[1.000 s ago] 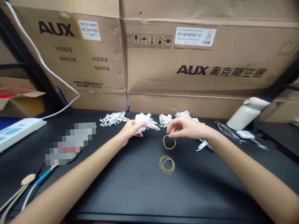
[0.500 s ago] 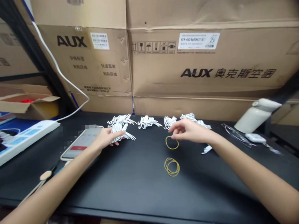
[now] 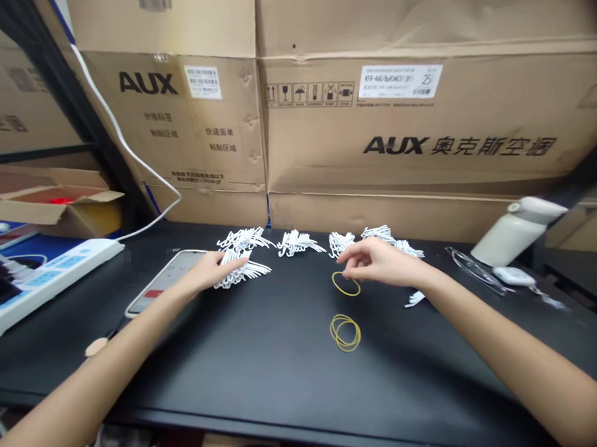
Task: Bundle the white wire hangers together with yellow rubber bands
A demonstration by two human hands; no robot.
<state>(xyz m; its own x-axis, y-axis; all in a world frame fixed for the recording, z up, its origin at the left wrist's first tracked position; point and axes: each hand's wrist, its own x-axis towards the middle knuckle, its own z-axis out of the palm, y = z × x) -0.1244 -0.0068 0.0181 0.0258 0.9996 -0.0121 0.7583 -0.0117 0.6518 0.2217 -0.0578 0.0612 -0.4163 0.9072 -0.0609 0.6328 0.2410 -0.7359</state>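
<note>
My left hand (image 3: pixel 208 271) rests on the black table (image 3: pixel 266 365) with its fingers closed on a bundle of small white hooked pieces (image 3: pixel 243 270). More white bundles (image 3: pixel 297 242) lie in a row behind it. My right hand (image 3: pixel 375 259) pinches a yellow rubber band (image 3: pixel 346 284) that hangs down and touches the table. A small heap of yellow rubber bands (image 3: pixel 345 332) lies just in front of that band. A few loose white pieces (image 3: pixel 413 299) lie beside my right wrist.
Large AUX cardboard boxes (image 3: pixel 407 111) stand along the table's back edge. A phone (image 3: pixel 161 281) lies left of my left hand. A white power strip (image 3: pixel 46 277) with a cable sits at far left. A white bottle (image 3: pixel 516 229) lies at the right.
My left hand carried a white bundle from the middle of the row to the left, down beside the phone. My right hand stayed in place, still pinching the rubber band.
</note>
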